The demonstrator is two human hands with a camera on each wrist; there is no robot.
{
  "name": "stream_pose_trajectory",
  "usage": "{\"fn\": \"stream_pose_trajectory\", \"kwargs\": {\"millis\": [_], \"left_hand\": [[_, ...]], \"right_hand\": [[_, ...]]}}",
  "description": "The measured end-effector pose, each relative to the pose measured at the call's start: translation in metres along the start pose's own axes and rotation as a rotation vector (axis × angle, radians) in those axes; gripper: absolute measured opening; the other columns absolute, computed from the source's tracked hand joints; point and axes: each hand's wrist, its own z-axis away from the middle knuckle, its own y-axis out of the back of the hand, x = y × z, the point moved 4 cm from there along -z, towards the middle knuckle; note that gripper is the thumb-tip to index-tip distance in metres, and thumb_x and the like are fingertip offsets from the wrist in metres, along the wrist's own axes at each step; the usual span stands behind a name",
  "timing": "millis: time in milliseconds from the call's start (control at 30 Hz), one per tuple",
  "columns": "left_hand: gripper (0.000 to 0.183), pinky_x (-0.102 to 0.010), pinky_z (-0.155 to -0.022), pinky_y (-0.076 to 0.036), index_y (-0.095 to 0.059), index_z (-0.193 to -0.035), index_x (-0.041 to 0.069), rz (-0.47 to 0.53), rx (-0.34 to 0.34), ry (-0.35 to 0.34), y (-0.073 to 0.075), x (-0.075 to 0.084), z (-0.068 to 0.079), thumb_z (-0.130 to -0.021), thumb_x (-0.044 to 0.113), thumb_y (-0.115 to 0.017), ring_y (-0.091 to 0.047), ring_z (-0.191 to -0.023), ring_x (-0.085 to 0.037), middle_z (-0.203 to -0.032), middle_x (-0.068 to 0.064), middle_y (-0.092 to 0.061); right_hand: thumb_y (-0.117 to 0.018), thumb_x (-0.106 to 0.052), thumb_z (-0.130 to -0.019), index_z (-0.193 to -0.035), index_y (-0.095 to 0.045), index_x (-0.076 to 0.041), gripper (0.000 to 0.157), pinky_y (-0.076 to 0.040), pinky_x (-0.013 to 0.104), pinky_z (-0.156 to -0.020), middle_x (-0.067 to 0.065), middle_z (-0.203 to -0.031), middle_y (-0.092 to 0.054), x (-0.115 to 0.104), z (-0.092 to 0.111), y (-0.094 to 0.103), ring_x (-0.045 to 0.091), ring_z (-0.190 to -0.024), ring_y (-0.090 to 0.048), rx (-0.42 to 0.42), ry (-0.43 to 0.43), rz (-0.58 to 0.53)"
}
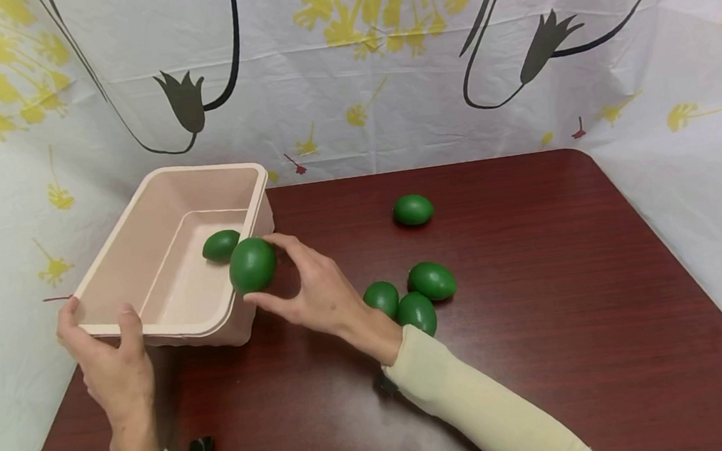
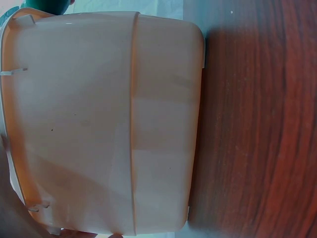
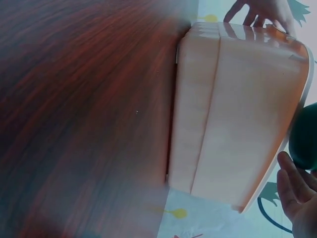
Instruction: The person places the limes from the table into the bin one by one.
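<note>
My right hand (image 1: 318,290) holds a green lime (image 1: 253,265) between thumb and fingers, level with the right rim of a pale pink plastic bin (image 1: 203,189). Inside the bin lies another lime (image 1: 221,245), partly hidden by the rim and the held one. At the bin's near left corner my left hand (image 1: 116,369) grips the rim, thumb on the near edge. The left wrist view is mostly filled by the bin's outer wall (image 2: 74,124). From the right wrist, the held lime (image 3: 304,139) shows beside the rim, with fingers (image 3: 292,186) against it.
Several limes are on the dark red-brown table (image 1: 567,293): one at the back (image 1: 413,209), the others grouped near my right wrist, including one (image 1: 432,281) at the group's right. A patterned white sheet (image 1: 348,76) hangs behind the table.
</note>
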Motion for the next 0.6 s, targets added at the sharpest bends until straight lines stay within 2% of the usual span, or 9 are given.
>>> {"fn": "stream_pose_trajectory", "kwargs": {"millis": [300,600], "left_hand": [[0.065,-0.061,-0.111,-0.025,-0.031,-0.154,0.05,0.002,0.003,0.009,0.0,0.0,0.0,-0.094,0.048,-0.058,-0.045,-0.144,-0.04,-0.164,0.012,-0.038],[0.065,-0.061,-0.11,-0.026,-0.031,-0.154,0.05,0.003,0.007,0.004,0.0,0.001,0.001,-0.094,0.048,-0.058,-0.046,-0.141,-0.043,-0.164,0.011,-0.038]], "right_hand": [[-0.088,-0.041,-0.082,-0.146,-0.051,-0.014,0.078,-0.053,0.022,-0.1,-0.002,-0.134,-0.065,-0.006,-0.005,-0.001,0.01,-0.116,-0.066,-0.004,0.008,-0.019],[-0.087,-0.04,-0.082,-0.146,-0.051,-0.015,0.078,-0.052,0.02,-0.1,-0.003,-0.133,-0.065,-0.011,-0.007,-0.003,0.008,-0.115,-0.066,-0.006,0.017,-0.03]]}}
